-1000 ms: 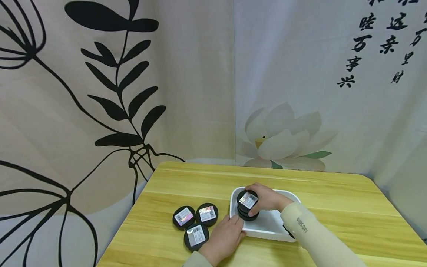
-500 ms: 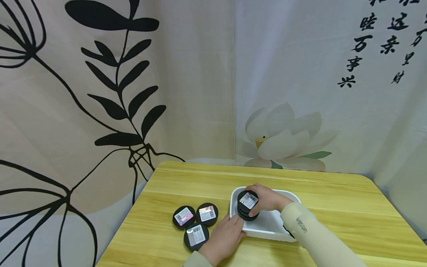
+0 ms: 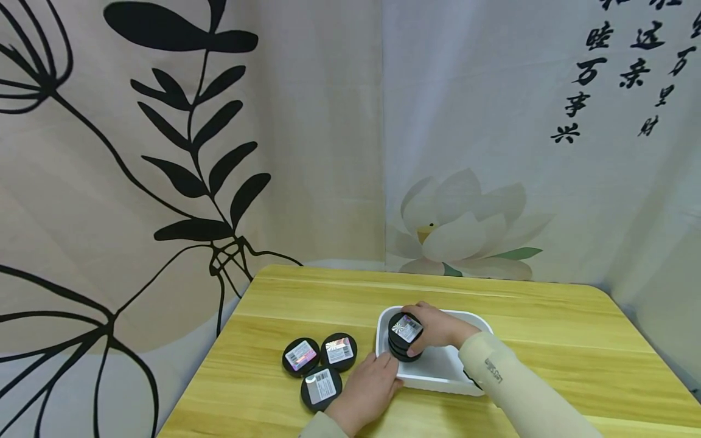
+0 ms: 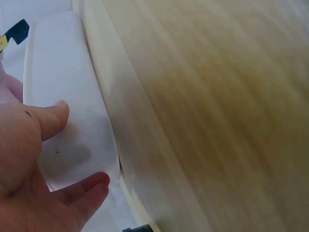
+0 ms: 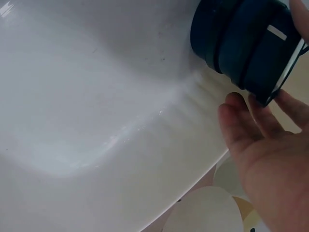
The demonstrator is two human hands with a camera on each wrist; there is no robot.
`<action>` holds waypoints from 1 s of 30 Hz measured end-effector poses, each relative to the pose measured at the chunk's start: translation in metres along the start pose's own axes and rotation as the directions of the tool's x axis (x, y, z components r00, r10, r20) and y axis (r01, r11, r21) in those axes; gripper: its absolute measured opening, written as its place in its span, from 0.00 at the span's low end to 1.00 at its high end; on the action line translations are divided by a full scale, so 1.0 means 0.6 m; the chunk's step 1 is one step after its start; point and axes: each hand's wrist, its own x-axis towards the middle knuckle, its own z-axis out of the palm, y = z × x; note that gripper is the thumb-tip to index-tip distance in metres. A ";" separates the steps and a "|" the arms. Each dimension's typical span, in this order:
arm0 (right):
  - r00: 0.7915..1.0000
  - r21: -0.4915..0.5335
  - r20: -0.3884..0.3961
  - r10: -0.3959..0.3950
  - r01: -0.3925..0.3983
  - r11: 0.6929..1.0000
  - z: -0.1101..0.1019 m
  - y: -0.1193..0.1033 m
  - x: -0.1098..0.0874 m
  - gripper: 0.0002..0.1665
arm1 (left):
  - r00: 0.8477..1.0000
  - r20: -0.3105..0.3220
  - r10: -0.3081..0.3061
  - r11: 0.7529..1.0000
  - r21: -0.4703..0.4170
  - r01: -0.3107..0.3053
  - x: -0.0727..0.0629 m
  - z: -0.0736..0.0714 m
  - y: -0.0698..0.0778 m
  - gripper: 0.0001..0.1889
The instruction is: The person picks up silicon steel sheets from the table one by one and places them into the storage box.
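The top tin is held by the right hand, which is clamped around it with the thumb set on the near side and the fingers on the far side; by this side grip the label is left uncovered. Beneath it, a stack is completed, with three layers seemingly shown in the right wrist view. The stack is set inside the tray, at its left end. The near left corner of the tray is gripped by the left hand, with the thumb laid on the long outer wall, probably so that sliding is prevented.

The tins are dark, round and squat; the top one is marked with a shiny, silvery barcode label, and by a small white strip on its side.

Farther left, three loose tins are clustered on the worktop, labels up, perhaps for easy reach. Behind, a printed cloth is hung.
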 end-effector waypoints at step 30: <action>0.998 0.020 -0.049 0.036 -0.035 0.999 -0.026 0.019 -0.047 0.60 | 1.000 -0.019 0.002 1.000 -0.022 -0.002 0.000 -0.003 0.000 0.11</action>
